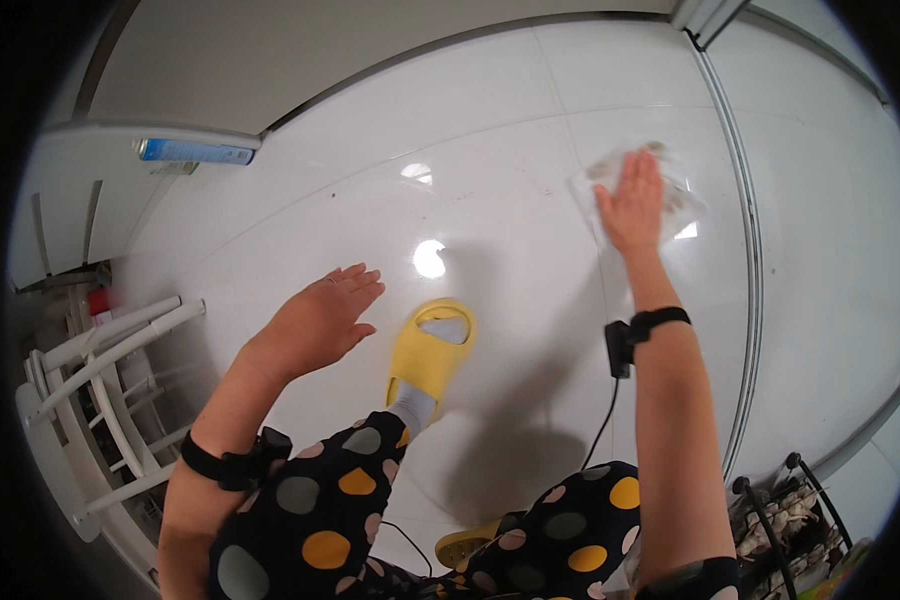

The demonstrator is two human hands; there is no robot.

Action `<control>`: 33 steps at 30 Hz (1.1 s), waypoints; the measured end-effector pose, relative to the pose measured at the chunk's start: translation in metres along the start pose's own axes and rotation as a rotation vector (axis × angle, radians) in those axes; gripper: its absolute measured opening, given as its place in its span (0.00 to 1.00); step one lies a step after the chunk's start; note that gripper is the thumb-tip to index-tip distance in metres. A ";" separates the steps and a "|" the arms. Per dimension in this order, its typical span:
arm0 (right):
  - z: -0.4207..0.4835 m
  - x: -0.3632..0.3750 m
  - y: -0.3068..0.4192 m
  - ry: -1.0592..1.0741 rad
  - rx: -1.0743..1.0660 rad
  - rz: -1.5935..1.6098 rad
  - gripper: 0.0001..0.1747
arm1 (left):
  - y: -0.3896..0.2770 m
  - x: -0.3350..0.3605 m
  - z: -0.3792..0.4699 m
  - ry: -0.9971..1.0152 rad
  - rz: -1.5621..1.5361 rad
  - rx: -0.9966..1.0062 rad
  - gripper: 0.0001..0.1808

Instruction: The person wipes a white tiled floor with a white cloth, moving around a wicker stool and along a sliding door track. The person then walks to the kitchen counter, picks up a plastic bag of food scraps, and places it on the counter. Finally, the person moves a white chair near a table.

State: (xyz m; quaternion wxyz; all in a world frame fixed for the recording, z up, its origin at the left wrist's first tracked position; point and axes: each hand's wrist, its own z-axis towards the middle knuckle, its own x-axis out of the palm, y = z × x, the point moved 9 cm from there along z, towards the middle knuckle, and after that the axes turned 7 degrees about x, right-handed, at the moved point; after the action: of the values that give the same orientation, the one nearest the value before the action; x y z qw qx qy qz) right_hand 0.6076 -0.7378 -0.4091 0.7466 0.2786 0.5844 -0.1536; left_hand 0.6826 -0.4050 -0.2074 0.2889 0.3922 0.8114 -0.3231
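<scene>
My right hand (pixel 634 202) lies flat on a thin white cloth or wipe (pixel 679 204) with grey-brown smudges, spread on the glossy white tile floor (pixel 510 165). The cloth and fingers look slightly blurred. My left hand (pixel 326 319) holds nothing; its palm faces down, the fingers lie close together and the thumb is apart. It is in front of my left knee, to the left of my foot in a yellow slide sandal (pixel 431 349). Small dark specks and faint marks show on the floor between the hands.
A metal sliding-door track (pixel 751 225) crosses the floor at right. A blue spray can (pixel 195 151) lies by a white cabinet at upper left. A white chair or stool (pixel 112 390) stands at left. A black-framed rack (pixel 776 517) with garlic bulbs is at lower right.
</scene>
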 end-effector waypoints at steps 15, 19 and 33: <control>-0.094 0.016 0.153 0.461 -0.559 0.164 0.44 | -0.012 0.077 0.066 -0.070 -0.180 0.207 0.29; -0.037 0.025 0.117 0.281 -0.339 0.019 0.44 | 0.009 0.088 0.050 -0.015 -0.222 0.140 0.31; -0.110 0.042 0.254 0.436 -0.626 0.111 0.40 | 0.015 0.089 0.044 0.002 -0.236 0.151 0.31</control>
State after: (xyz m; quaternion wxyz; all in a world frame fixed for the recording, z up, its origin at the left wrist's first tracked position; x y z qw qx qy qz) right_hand 0.6728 -0.4657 -0.4070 0.6609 0.0943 0.7321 0.1356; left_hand 0.6578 -0.3911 -0.3035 0.2176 0.3148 0.8256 -0.4147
